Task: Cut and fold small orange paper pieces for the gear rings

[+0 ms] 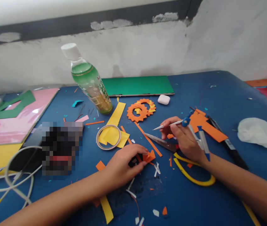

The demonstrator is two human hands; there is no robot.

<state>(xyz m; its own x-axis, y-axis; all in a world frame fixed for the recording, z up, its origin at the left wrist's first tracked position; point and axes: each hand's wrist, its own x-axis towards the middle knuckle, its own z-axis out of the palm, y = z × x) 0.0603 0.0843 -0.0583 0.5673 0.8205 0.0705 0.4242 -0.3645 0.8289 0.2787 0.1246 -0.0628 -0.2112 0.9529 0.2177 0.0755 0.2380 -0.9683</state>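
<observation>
Near the middle of the blue table, my left hand point(127, 161) pinches a small folded piece of orange paper point(150, 156) between thumb and fingers. My right hand point(185, 140) is closed around a drawing compass point(186, 121) with a blue hinge, its pointed leg aimed left. Beneath that hand lie scissors point(192, 179) with yellow handles, blades pointing left and partly covered by the hand. Two toothed paper rings point(137, 116), orange with some yellow, overlap beyond my hands. A roll of tape point(97, 139) rests on yellow paper strips point(117, 114) to the left.
A green-labelled bottle point(93, 83) stands at the back beside a green board point(138, 85). A white case point(163, 99), orange paper point(214, 131), a black marker point(237, 153) and crumpled tissue point(258, 131) lie rightward. White cable point(32, 182) and a blurred-out object point(60, 147) are left; scraps are scattered around.
</observation>
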